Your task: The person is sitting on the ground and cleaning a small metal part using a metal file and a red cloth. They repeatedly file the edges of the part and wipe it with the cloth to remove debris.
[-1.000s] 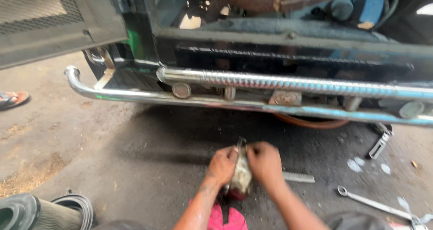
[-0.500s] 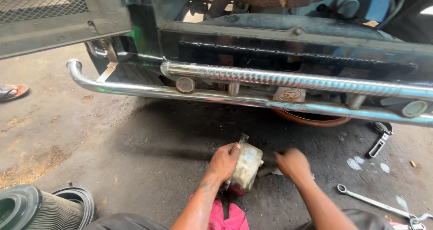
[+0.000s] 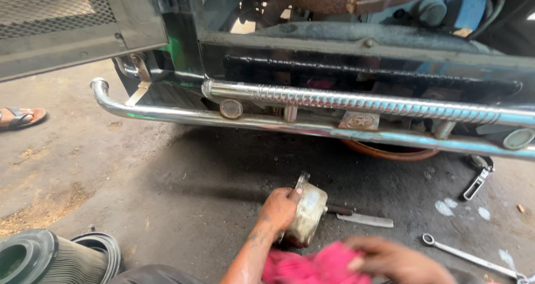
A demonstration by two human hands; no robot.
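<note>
Hands: two, left hand [image 3: 277, 209] and right hand [image 3: 393, 257]
Metal canisters: one, dirty metal canister [image 3: 306, 215]
Pink rags: one, pink rag [image 3: 312, 264]
Wrenches on the floor: two, long wrench [image 3: 465, 254] and short wrench [image 3: 477, 181]
Flat blades: one, flat blade [image 3: 362, 218]
Chrome bumper bars: two, smooth bar [image 3: 184, 116] and ribbed bar [image 3: 362, 101]
Ribbed filters: one, ribbed filter [image 3: 50, 259]
Sandals: one, sandal [image 3: 19, 117]

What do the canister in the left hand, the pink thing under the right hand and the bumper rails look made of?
Canister: likely metal, dull, grimy cream finish, with a flanged rim. Pink thing: soft cloth, going by its folds. Bumper rails: chromed metal tube, mirror-bright with reflections; the upper one is ribbed.
</note>
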